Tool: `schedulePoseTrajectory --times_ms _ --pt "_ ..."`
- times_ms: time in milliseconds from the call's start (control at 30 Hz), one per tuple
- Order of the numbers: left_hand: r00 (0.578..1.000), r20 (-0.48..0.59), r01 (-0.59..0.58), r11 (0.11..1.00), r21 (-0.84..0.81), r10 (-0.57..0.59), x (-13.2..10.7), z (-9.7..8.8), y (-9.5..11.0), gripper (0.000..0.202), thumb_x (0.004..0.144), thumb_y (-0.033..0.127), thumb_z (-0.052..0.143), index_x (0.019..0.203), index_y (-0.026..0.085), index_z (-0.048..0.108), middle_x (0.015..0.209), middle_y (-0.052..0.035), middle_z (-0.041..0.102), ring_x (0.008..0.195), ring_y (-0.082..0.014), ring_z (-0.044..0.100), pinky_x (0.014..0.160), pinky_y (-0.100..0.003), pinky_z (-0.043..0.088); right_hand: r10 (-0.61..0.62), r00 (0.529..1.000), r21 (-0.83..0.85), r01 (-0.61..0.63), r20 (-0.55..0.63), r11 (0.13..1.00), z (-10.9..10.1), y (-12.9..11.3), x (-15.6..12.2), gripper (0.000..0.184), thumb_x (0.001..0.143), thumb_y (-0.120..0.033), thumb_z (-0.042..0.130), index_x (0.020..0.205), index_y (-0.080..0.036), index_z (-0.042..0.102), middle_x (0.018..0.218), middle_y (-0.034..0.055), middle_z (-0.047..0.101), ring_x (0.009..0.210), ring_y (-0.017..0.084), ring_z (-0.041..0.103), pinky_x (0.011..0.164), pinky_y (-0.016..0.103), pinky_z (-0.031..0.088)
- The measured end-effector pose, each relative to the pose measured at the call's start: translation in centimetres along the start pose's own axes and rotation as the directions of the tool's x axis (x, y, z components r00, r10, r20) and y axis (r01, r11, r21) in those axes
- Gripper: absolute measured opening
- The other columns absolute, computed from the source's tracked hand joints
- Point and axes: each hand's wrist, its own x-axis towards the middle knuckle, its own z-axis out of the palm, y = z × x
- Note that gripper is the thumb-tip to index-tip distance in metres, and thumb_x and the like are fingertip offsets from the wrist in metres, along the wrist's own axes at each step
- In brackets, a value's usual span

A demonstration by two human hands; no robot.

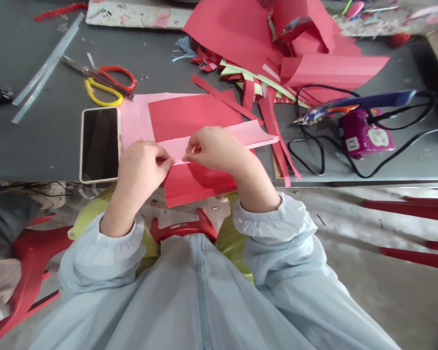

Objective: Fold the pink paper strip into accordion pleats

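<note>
A folded pink paper strip runs across red paper close to the table's front edge. My left hand pinches its lower edge near the left end, thumb and fingers together. Just to the right, my right hand is curled closed, fingertips at the same edge; the strip passes beneath it. Under both hands lies a red paper sheet, its front part jutting past the table edge. Behind the strip, another red area rests on a pink sheet.
Left of the paper are a phone, scissors and clear glue sticks. Red paper and cut strips are heaped behind. On the right, a blue glue gun with its cord lies by a purple box.
</note>
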Motion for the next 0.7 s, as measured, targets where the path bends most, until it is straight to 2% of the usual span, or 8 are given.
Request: schedulePoseTrajectory --times_ms 133,367,533,700 --pt "1.0 0.02 0.008 1.0 0.021 -0.008 0.04 0.0 0.11 0.013 0.082 0.026 0.068 0.07 0.023 0.071 0.079 -0.0039 0.073 0.083 -0.0253 0.065 0.074 -0.038 0.049 -0.005 1.0 0.014 0.005 -0.006 1.0 0.02 0.12 -0.02 0.012 0.081 -0.027 0.07 0.081 -0.017 0.076 0.08 0.0055 0.074 0.073 0.019 0.062 0.065 0.031 0.038" --pt "1.0 0.005 -0.03 1.0 -0.003 0.03 -0.03 0.04 0.04 0.016 0.084 0.029 0.066 0.068 0.024 0.069 0.077 -0.0023 0.072 0.079 -0.0228 0.063 0.077 -0.038 0.049 -0.008 1.0 0.017 0.008 -0.003 1.0 0.06 0.21 0.02 0.013 0.08 -0.028 0.07 0.083 -0.017 0.076 0.08 0.0065 0.074 0.073 0.02 0.062 0.066 0.031 0.039" --pt "0.999 0.045 -0.01 1.0 0.027 0.008 0.0 0.02 0.1 0.016 0.084 0.028 0.065 0.069 0.023 0.068 0.078 -0.0033 0.071 0.081 -0.0239 0.064 0.084 -0.04 0.049 -0.023 1.0 0.015 0.023 -0.019 1.0 0.21 0.2 0.06 0.011 0.08 -0.027 0.071 0.081 -0.016 0.075 0.082 0.0062 0.075 0.071 0.019 0.062 0.066 0.031 0.037" --pt "0.998 0.018 -0.06 0.994 0.086 0.058 0.01 0.21 0.15 0.017 0.083 0.025 0.064 0.067 0.023 0.067 0.073 -0.0023 0.07 0.074 -0.022 0.063 0.09 -0.041 0.049 -0.026 1.0 -0.039 0.025 -0.014 0.999 0.07 -0.17 -0.06 0.01 0.081 -0.025 0.069 0.08 -0.017 0.075 0.084 0.0059 0.077 0.077 0.021 0.065 0.064 0.031 0.035"
